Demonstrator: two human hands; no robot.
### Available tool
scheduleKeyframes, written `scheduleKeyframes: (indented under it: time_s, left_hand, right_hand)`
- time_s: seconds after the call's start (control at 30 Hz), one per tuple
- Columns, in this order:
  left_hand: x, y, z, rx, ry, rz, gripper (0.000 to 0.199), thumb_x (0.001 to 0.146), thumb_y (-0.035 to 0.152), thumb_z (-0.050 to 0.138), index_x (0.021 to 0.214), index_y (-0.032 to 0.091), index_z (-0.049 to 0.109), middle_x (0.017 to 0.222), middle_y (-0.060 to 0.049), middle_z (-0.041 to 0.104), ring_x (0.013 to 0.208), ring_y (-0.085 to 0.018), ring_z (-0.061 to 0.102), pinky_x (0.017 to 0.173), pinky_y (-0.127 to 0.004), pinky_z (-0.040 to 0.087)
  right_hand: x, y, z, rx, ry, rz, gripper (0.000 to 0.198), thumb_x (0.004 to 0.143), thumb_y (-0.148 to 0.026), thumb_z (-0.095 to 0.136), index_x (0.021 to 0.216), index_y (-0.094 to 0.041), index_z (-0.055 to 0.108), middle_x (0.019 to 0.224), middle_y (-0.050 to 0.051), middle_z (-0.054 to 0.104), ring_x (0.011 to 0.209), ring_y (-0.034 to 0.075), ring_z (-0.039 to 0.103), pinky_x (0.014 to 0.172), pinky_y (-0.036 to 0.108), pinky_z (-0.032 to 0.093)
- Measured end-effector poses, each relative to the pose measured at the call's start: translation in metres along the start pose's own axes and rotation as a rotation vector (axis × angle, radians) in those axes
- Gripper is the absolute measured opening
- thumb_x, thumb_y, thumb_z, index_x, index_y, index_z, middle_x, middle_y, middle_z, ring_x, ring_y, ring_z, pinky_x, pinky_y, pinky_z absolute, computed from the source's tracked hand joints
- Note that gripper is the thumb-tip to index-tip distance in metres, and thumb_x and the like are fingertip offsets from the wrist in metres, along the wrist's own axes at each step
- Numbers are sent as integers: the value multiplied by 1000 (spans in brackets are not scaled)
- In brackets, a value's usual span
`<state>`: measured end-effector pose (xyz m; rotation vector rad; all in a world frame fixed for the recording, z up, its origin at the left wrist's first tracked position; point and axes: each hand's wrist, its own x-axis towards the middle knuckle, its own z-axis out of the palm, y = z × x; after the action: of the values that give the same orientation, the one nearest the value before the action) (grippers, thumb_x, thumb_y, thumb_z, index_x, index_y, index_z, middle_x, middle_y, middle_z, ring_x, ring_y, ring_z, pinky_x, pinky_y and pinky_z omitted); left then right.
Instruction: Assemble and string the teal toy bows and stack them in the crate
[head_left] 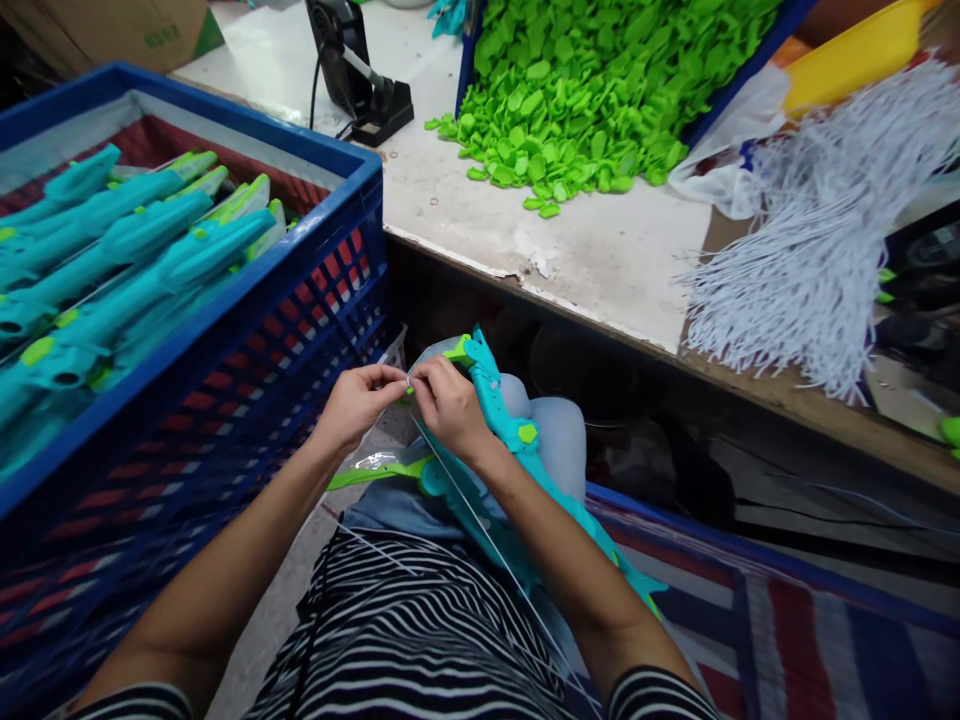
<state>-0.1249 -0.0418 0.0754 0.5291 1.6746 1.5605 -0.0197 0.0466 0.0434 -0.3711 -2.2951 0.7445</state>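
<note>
On my lap lies a teal plastic toy (pixel 559 490), shaped like a crossbow, with bright green curved arms (pixel 382 472) at its front end. A thin white string (pixel 487 537) runs from my fingers down across the toy toward my body. My left hand (pixel 358 402) pinches the string near its tip, and my right hand (pixel 454 405) meets it there, also closed on the string. Between the fingertips is a tiny green bit, partly hidden. Clear film-like plastic shows near the green arms.
A blue crate (pixel 300 165) at left holds several teal toys (pixel 157 250). On the worktable (pixel 600 260) are a heap of green plastic pieces (pixel 577 120), a bundle of white strings (pixel 817 240), a yellow scoop (pixel 855 65) and a small black fan (pixel 349 70). Another crate (pixel 795 620) is at lower right.
</note>
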Motion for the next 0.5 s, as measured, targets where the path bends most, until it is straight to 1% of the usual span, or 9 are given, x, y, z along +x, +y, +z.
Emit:
scheduleKeyframes:
  time_s: [0.1, 0.17, 0.23, 0.33, 0.43, 0.5]
  left_hand:
    - [-1, -3, -3, 67, -6, 2, 29, 49, 38, 81, 57, 14, 67, 54, 0, 57, 53, -10, 45, 52, -22, 34]
    - [-1, -7, -7, 97, -55, -9, 29, 53, 40, 79, 59, 14, 69, 53, 0, 56, 52, -10, 44, 50, -22, 32]
    - [-3, -10, -10, 129, -127, -19, 28, 57, 42, 75, 64, 14, 73, 57, -2, 60, 53, -12, 46, 51, -22, 32]
    - [-5, -10, -12, 225, -186, 28, 26, 59, 40, 73, 68, 16, 75, 61, -4, 65, 55, -14, 49, 52, -23, 34]
    - [-7, -9, -13, 327, -194, 88, 23, 61, 40, 71, 65, 17, 75, 56, -3, 62, 53, -14, 47, 50, -23, 33]
    - [-8, -8, -15, 367, -199, 84, 25, 63, 41, 70, 65, 17, 74, 55, -3, 61, 52, -14, 46, 49, -23, 33]
  right_hand:
    - [-4, 5, 2, 62, -17, 38, 17, 93, -22, 38, 80, -21, 48, 78, 4, 52, 75, 17, 51, 70, 30, 45]
    - [-8, 9, 1, 100, -36, 38, 17, 93, -23, 38, 80, -21, 48, 78, 3, 52, 75, 17, 51, 70, 30, 45]
    - [-12, 12, 2, 109, -58, 29, 17, 94, -24, 38, 81, -21, 48, 79, 3, 52, 75, 17, 51, 71, 29, 45]
    - [-18, 15, 9, 4, -53, 50, 17, 94, -23, 38, 81, -21, 50, 80, 5, 53, 77, 18, 51, 73, 31, 45]
    - [-21, 13, 17, -133, -8, 117, 19, 93, -21, 38, 79, -20, 52, 79, 7, 55, 79, 20, 52, 75, 34, 45]
    - [-25, 11, 11, -123, -10, 125, 21, 94, -22, 37, 82, -19, 54, 80, 7, 57, 79, 20, 54, 75, 33, 45]
